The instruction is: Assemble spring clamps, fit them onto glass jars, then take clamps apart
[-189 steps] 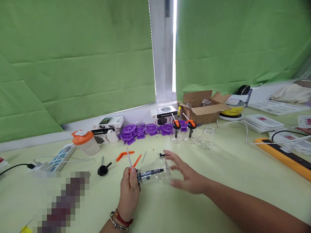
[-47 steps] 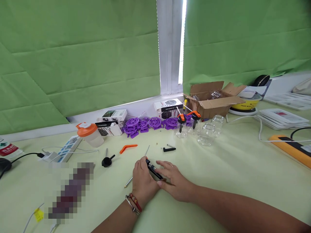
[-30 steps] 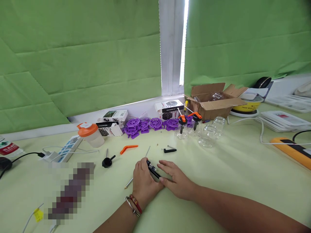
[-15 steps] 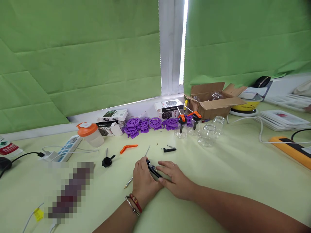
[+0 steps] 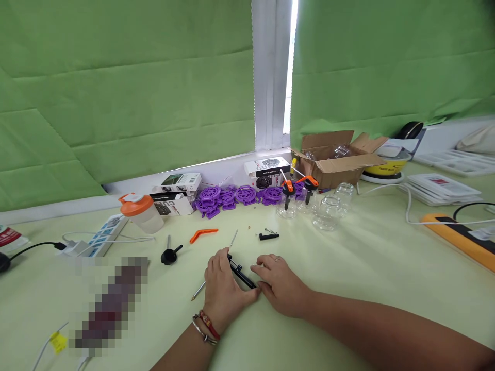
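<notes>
The left hand (image 5: 222,293) holds the black tube (image 5: 242,276), long axis running far left to near right, with the right hand (image 5: 284,286) just right of it, fingers curled, grip indeterminate.

On the bench (image 5: 348,273), a mechanism (image 5: 243,275) sits between the left hand (image 5: 222,291) and the right hand (image 5: 284,286), with a spring (image 5: 271,231) behind them. Farther back, jars (image 5: 327,212) stand before the carton (image 5: 340,176); at left, the bottle (image 5: 142,214) stands just right of the power strip (image 5: 105,237).

Glossy plastic part (image 5: 243,278), matt cardboard box (image 5: 340,178)
</notes>
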The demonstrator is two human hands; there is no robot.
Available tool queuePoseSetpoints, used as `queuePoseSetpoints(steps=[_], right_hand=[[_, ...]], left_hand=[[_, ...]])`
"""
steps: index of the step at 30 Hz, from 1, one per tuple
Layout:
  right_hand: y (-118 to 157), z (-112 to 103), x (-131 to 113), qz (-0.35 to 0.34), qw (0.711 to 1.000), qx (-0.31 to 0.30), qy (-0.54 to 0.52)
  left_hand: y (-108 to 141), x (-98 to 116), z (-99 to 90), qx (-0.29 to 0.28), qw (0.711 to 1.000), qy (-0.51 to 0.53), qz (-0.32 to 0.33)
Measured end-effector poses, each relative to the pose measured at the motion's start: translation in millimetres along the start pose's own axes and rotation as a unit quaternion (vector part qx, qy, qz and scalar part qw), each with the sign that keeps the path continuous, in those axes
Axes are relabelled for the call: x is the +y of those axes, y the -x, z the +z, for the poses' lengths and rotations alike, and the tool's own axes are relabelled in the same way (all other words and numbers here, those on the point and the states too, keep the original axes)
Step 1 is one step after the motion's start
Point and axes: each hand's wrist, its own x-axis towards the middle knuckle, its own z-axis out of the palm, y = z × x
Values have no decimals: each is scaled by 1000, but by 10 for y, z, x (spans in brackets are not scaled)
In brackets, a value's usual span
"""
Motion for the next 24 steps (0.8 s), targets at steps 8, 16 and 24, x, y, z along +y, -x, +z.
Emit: queuePoseSetpoints(steps=[8, 16, 24], right_hand=[[-13, -46, -121, 22, 995, -33, 93], [-90, -39, 11, 58, 985, -46, 154], [-199, 33, 39, 14, 976, -73, 203]], left_hand=[[38, 43, -76, -48, 998, -19, -24], [42, 41, -74, -57, 997, -15, -45], [32, 43, -100, -72, 995, -25, -61]])
